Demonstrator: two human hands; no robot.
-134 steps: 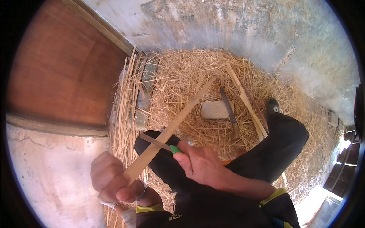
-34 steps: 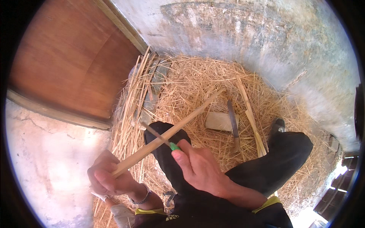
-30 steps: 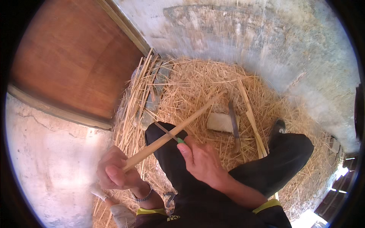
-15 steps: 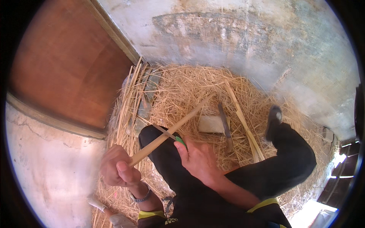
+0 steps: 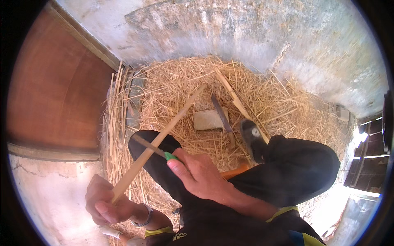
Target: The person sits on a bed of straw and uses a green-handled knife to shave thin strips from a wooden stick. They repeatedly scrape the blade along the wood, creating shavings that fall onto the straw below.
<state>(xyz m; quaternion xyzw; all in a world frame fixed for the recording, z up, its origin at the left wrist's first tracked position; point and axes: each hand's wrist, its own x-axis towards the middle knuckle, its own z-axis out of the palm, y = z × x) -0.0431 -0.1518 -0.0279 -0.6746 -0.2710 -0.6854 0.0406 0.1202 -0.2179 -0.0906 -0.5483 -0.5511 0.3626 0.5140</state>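
Note:
A long pale split-bamboo strip [image 5: 167, 130] slants up and away from my left hand [image 5: 110, 201], whose fingers are wrapped round its near end. My right hand [image 5: 200, 177] grips a knife by its green handle [image 5: 171, 157]. The narrow blade [image 5: 147, 145] lies across the strip over my left knee [image 5: 141, 139]. Beyond the knee, a dark long-bladed knife [image 5: 222, 115] rests across a pale block [image 5: 204, 120] on the ground.
Straw-like shavings [image 5: 176, 76] cover the floor. Longer bamboo pieces [image 5: 233, 95] lie behind the block, near my right shoe [image 5: 253, 141]. Thin strips [image 5: 117, 110] pile up beside the brown door [image 5: 57, 86]. An orange object [image 5: 235, 171] shows by my right leg. A stained wall [image 5: 246, 33] stands ahead.
My right foot has come in closer to the block. The view has shifted, so the ground things sit further left and higher. Both hands keep their holds on the strip and knife.

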